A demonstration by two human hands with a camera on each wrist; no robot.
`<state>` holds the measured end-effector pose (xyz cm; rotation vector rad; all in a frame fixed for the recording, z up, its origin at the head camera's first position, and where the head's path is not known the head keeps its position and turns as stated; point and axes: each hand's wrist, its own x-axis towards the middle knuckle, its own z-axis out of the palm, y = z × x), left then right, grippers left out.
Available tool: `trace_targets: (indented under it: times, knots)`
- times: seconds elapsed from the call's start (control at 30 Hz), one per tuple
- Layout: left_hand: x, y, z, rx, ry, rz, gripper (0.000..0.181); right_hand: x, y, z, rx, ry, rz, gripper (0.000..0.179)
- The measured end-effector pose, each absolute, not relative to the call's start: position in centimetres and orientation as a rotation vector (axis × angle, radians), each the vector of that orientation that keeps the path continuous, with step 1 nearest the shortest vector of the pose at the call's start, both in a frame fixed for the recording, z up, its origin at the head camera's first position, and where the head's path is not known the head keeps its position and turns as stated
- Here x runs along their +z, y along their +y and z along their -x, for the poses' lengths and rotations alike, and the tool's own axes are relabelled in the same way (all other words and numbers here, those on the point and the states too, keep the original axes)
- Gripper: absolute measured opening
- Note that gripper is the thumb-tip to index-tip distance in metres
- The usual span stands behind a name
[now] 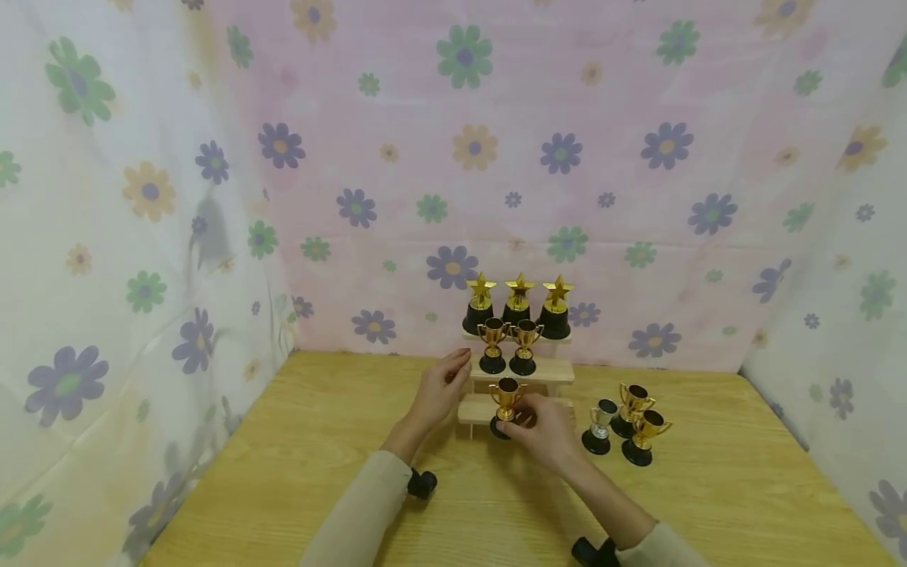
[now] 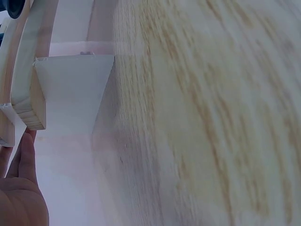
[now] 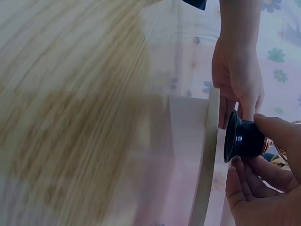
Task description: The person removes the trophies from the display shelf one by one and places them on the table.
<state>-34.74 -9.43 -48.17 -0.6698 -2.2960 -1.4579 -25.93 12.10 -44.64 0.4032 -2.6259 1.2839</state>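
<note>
Between the thumb and fingers of my right hand [image 1: 547, 431] is a gold trophy cup [image 1: 506, 398] on a black base, held upright at the lowest step of a small wooden tiered stand [image 1: 476, 408]. In the right wrist view the black base [image 3: 244, 137] is pinched close by the step's edge. My left hand [image 1: 441, 387] rests its fingertips at the stand's left end, level with the middle step. Two gold trophy cups [image 1: 525, 346] stand on that middle step. Along the top step are three star trophies [image 1: 520, 299] with black bases.
Right of the stand, a silver trophy cup [image 1: 600, 425] and two gold trophy cups [image 1: 643, 437] stand grouped on the wooden table [image 1: 716, 488]. Flower-patterned cloth [image 1: 397, 118] hangs behind and on both sides.
</note>
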Motion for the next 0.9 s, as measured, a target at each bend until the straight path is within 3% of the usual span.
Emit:
trace_targets:
  times: [0.9]
  knots:
    - [-48.1, -9.5, 34.7, -1.500, -2.319, 0.667, 0.039, -46.2, 8.7, 25.1, 1.347, -2.669, -0.622, 0.021]
